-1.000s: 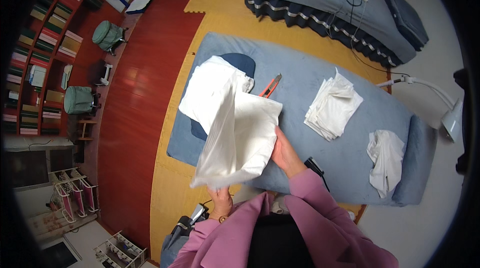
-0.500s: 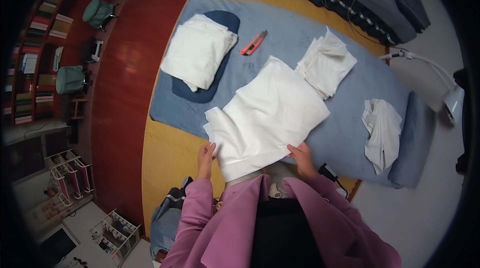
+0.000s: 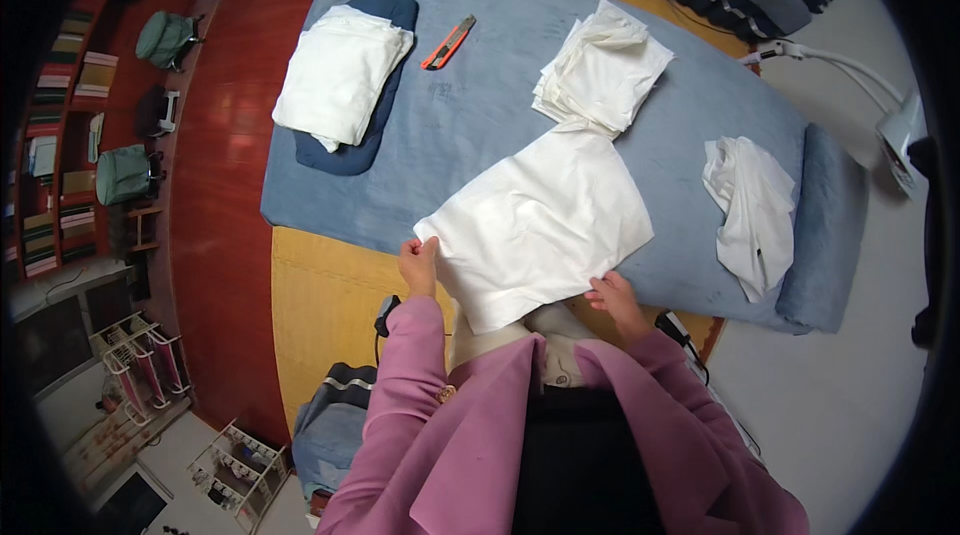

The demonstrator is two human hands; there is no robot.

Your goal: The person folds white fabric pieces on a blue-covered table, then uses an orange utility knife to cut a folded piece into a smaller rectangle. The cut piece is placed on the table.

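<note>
White creased cloth sheet (image 3: 545, 220), spread across the near edge of the bed, and from where I stand both hands have it! On the left, the bare left hand (image 3: 420, 268) has its fingers pinched on the sheet's left corner; over on the right, the bare right hand (image 3: 617, 298) has its fingers closed on the near right edge. Between them the cloth slopes down toward the person's lap, rippled through the middle. Its far end meets the near corner of a loose stack of folded white cloths (image 3: 610, 70), and it all sits on the padded blue-grey fabric bed (image 3: 470, 125). Up at the far left, an orange-and-black box cutter (image 3: 450, 43) lies just beside a dark blue cushion (image 3: 352, 159) topped by a neat white folded pile (image 3: 335, 75). And at the right, a crumpled white cloth (image 3: 755, 205) rests near the rounded blue-grey bolster (image 3: 825, 225)!
</note>
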